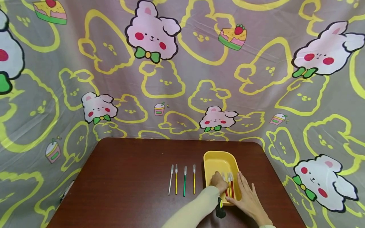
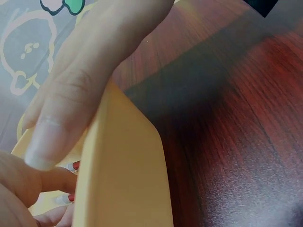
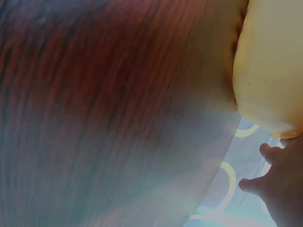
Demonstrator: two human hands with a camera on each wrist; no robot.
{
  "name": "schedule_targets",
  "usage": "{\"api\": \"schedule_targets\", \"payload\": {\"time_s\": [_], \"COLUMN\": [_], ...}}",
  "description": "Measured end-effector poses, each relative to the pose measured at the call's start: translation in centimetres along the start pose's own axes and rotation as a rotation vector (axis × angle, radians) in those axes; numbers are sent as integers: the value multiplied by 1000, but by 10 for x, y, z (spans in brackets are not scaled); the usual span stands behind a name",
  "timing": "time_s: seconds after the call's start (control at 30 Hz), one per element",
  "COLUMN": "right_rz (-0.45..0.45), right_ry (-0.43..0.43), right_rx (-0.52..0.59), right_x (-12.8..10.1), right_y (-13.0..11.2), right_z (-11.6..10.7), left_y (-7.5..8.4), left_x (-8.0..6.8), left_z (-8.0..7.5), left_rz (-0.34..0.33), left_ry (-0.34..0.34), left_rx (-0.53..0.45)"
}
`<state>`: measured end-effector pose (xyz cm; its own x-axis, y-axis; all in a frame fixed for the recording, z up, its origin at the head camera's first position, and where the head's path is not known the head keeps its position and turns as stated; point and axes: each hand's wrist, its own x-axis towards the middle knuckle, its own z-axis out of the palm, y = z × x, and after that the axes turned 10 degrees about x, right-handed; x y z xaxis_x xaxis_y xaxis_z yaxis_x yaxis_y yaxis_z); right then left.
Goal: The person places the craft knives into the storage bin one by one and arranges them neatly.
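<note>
The left hand [image 1: 219,183] was inside the near end of the yellow tray [image 1: 213,158], its fingers curled round the red and yellow brushes [image 1: 229,185] lying there; the exact pinch could not be made out from the head view. The left wrist view showed fingertips [image 2: 52,179] close against red brush ends beside the tray wall. The right hand [image 1: 247,198] lay flat with fingers straight and held together, resting against the tray's right rim and holding nothing.

The tray stood on the right half of the worktop [image 1: 128,177], long side running away from the person. Its far portion was bare yellow; the brushes lay in the near portion, parallel to its long sides.

Just left of the tray, four brushes lay side by side on the worktop, bristles pointing away: a white brush [image 1: 170,180], an orange brush [image 1: 176,179], a green brush [image 1: 184,181] and a yellow brush [image 1: 194,179], none touching another.

The worktop was dark reddish-brown wood grain with rounded far corners. A grey cloth backdrop [image 1: 182,79] printed with pink and white rabbits, cakes and yellow outlines enclosed it behind and on both sides.
</note>
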<state>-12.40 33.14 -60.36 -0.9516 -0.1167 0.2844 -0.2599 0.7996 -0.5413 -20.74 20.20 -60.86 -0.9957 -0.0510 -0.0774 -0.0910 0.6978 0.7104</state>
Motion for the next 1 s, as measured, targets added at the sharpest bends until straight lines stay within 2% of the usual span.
{"api": "schedule_targets", "payload": {"time_s": [0.27,0.47,0.57,0.73,0.83,1.0], "right_rz": [22,46,38,-4,-8,-2], "right_ry": [-19,-41,-39,-6,0,8], "right_rx": [6,14,6,-1,0,-10], "right_x": [0,0,0,-1,-2,0], "right_y": [-2,-3,-2,-2,-1,0], "right_z": [-1,-2,-2,-2,-1,0], "left_y": [5,15,15,16,16,19], "left_x": [-3,-7,-4,-3,-6,-14], "left_z": [-8,-26,-29,-36,-45,-72], "left_rz": [-16,38,76,97,84,97], "left_ry": [18,29,38,47,8,-28], "left_rx": [-29,-57,-74,-111,-175,-271]}}
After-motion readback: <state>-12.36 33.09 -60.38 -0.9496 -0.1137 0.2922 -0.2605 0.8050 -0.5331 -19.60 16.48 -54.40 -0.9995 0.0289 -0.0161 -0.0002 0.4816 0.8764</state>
